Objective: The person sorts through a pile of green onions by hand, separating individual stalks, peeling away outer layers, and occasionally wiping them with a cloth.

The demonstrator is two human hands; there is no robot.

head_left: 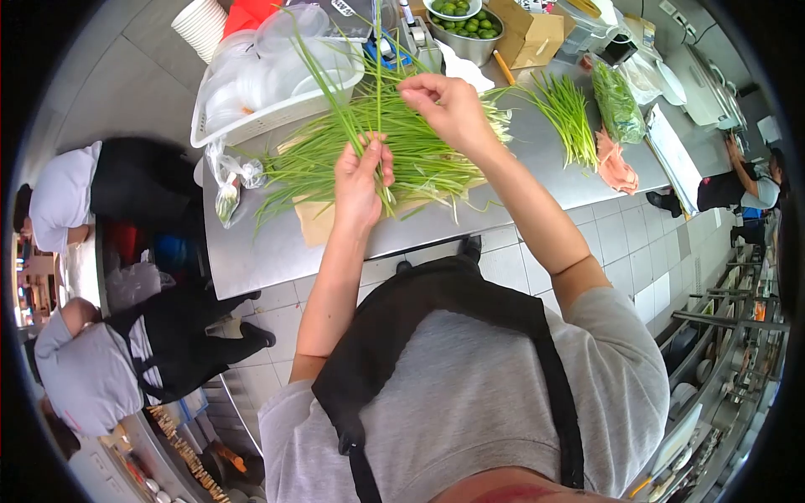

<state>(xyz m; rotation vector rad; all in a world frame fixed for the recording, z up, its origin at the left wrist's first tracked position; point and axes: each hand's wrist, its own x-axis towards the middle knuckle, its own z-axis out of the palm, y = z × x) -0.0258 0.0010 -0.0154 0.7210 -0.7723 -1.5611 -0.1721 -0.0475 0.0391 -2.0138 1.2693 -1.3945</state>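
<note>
My left hand (360, 180) is closed around a few long green chives (342, 105), which stand up from the fist. To its right, my right hand (449, 109) hovers over the pile with fingertips drawn together near the upright stalks. Whether anything is pinched there is too small to make out. Beneath both hands a broad, loose heap of chives (423, 159) lies across brown paper (314, 220) on the steel table (251, 261). A separate, tidier bunch of chives (570, 126) rests to the right.
A white basket (260, 126) of plastic containers stands at left, beside a small bag (228, 197). Behind are a bowl of limes (466, 35) and a cardboard box (530, 38). Bagged greens (618, 102) and a pink cloth (616, 163) lie right. Other people work nearby.
</note>
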